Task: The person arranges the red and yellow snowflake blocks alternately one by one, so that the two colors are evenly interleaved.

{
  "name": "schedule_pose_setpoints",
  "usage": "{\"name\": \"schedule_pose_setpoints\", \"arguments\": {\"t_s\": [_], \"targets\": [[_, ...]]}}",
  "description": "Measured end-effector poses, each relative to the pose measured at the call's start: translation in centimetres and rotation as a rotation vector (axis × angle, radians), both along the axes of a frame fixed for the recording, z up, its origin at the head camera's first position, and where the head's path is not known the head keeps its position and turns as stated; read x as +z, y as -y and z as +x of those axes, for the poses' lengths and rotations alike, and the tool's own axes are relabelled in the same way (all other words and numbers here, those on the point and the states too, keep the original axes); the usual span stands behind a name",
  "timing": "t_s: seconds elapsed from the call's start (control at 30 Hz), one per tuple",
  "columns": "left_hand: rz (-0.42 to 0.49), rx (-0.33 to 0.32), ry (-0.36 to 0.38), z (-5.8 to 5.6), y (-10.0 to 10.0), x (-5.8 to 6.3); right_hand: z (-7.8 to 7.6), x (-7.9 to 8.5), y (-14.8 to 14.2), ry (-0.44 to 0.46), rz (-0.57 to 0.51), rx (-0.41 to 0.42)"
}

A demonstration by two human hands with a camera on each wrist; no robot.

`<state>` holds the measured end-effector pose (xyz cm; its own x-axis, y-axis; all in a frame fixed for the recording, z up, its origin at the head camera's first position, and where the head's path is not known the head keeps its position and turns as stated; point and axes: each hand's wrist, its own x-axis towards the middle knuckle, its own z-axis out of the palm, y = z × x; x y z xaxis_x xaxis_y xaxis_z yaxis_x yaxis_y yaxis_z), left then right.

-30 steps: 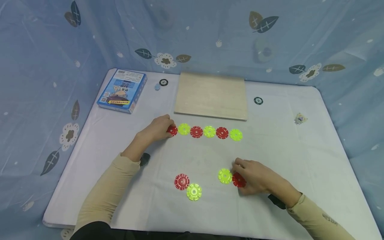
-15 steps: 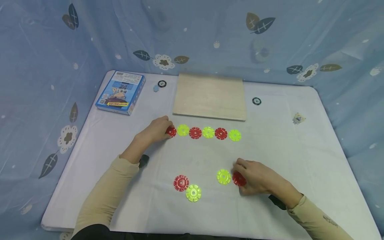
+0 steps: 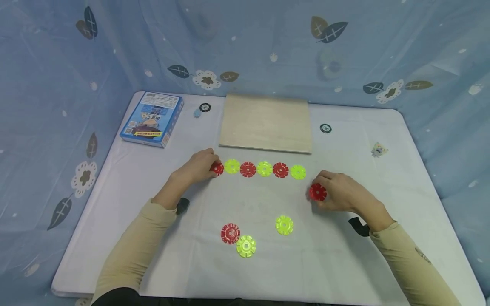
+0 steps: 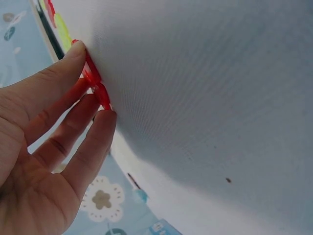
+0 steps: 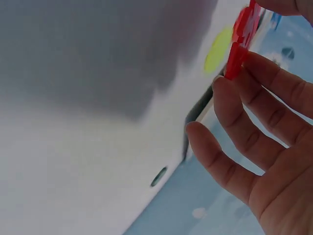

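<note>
In the head view a row of linked-looking notched plastic discs, alternately red and yellow-green, lies across the table. My left hand (image 3: 202,165) pinches the red notched disc (image 3: 218,169) at the row's left end; thumb and fingertips sit on its edge in the left wrist view. My right hand (image 3: 338,191) holds another red notched disc (image 3: 317,192) by its edge, to the right of and slightly nearer than the yellow-green disc (image 3: 298,172) that ends the row. In the right wrist view this red disc (image 5: 236,58) is between thumb and fingers, above the table.
Closer to me lie a loose yellow-green disc (image 3: 284,225), a red disc (image 3: 230,233) and another yellow-green disc (image 3: 246,246). Behind the row is a wooden board (image 3: 266,123). A blue box (image 3: 152,119) stands back left; a small black ring-shaped disc (image 3: 326,128) lies right of the board.
My right hand has lifted the red notched disc away from beside the loose yellow-green one and carried it forward and right, towards the row's right end. My left hand keeps its hold.
</note>
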<state>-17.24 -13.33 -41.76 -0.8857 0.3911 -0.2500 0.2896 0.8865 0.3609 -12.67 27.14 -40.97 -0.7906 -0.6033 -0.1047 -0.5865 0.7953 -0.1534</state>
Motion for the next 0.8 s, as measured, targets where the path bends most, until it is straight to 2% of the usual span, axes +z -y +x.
{"name": "schedule_pose_setpoints", "arguments": {"t_s": [0.17, 0.33, 0.57, 0.8], "targets": [[0.007, 0.002, -0.005, 0.0, 0.1, 0.0, -3.0, -0.2, -0.4, 0.023, 0.018, -0.065], [0.017, 0.009, -0.002, 0.1, 0.2, -0.2, -5.0, -0.5, -0.2, 0.037, 0.031, -0.085], [0.02, 0.002, -0.009, 0.1, 0.2, -0.3, -6.0, -1.0, 0.1, 0.094, 0.045, -0.123], [0.025, 0.011, 0.001, 0.2, 0.3, 0.0, -6.4, -1.2, 0.1, 0.109, 0.043, -0.13]]}}
